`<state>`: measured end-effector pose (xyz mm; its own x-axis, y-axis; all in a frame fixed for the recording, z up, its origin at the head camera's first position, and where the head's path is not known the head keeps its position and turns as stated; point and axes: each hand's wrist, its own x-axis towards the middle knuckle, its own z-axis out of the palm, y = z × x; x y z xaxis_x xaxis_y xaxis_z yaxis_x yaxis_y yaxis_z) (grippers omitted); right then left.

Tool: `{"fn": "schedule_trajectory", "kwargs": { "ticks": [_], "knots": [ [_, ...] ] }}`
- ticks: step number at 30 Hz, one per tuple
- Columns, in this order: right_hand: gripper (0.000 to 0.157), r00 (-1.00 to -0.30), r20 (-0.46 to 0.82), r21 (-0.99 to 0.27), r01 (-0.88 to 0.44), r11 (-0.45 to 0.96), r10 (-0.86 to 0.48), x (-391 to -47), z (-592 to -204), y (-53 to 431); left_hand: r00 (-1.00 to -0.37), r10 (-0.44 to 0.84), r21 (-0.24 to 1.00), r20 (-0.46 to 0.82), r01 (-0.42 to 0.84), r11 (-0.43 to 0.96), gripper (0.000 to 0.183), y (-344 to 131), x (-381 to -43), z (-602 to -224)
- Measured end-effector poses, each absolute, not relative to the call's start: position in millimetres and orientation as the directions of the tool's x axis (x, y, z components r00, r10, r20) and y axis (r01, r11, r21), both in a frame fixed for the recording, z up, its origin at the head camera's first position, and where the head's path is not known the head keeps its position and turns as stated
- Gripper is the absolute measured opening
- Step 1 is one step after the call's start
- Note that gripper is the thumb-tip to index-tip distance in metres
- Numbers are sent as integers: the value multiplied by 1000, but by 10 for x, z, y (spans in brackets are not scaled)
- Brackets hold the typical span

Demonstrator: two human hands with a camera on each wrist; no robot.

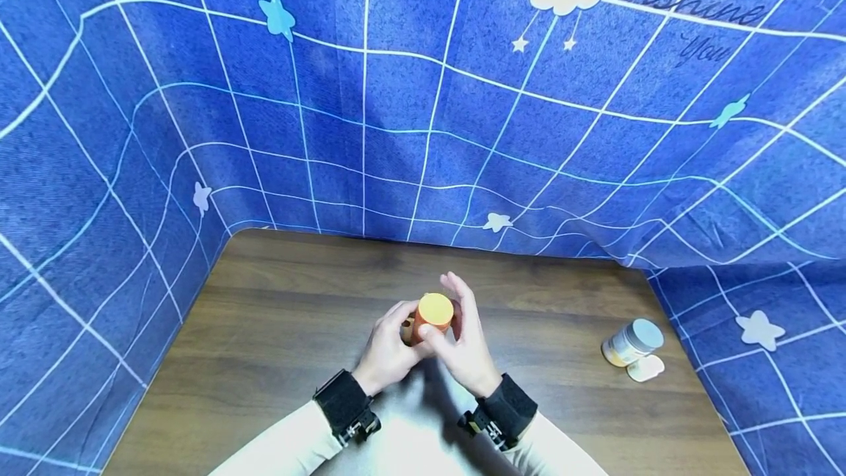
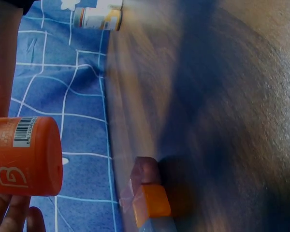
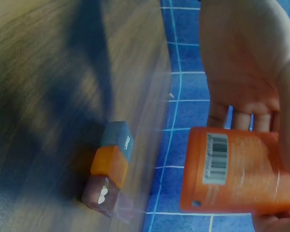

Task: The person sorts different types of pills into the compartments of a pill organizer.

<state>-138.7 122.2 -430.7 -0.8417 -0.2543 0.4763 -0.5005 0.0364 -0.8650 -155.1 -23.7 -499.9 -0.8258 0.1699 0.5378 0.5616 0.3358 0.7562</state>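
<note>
Both hands hold an orange bottle (image 1: 429, 318) with a flat yellow top, upright over the wooden table. My left hand (image 1: 388, 347) grips its left side, the fingers wrapped round behind in the right wrist view. My right hand (image 1: 465, 351) holds the other side, thumb across the front and index finger stretched up past the top. A barcode and white lettering show on the bottle (image 2: 19, 159) in the left wrist view. Below it, a row of small coloured blocks (image 3: 108, 159), grey-blue, orange and brown, sits on the table; the hands mostly hide it in the head view.
A jar with a grey-blue lid (image 1: 631, 344) lies tilted at the table's right, a small white piece (image 1: 645, 368) beside it. Blue patterned cloth (image 1: 370, 131) hangs behind and around the wooden table (image 1: 277, 336).
</note>
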Motion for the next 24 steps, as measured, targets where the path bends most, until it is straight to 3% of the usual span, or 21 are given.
{"fn": "schedule_trajectory", "kwargs": {
  "ticks": [5, 13, 24],
  "knots": [
    [74, -787, 536, -837, -542, -72, -306, -1431, -4351, 1263, -836, 165, 766, 522, 546, 340, 55, -262, -1560, -4998],
    [71, -893, 421, -891, -440, 111, -157, -1393, -4317, 1196, -837, 170, 767, 521, 546, 337, 50, -234, -1542, -4976],
    [70, -865, 447, -878, -473, 74, -229, -1385, -4336, 1220, -834, 175, 755, 523, 549, 359, 52, -250, -1549, -5004]
  ]
}}
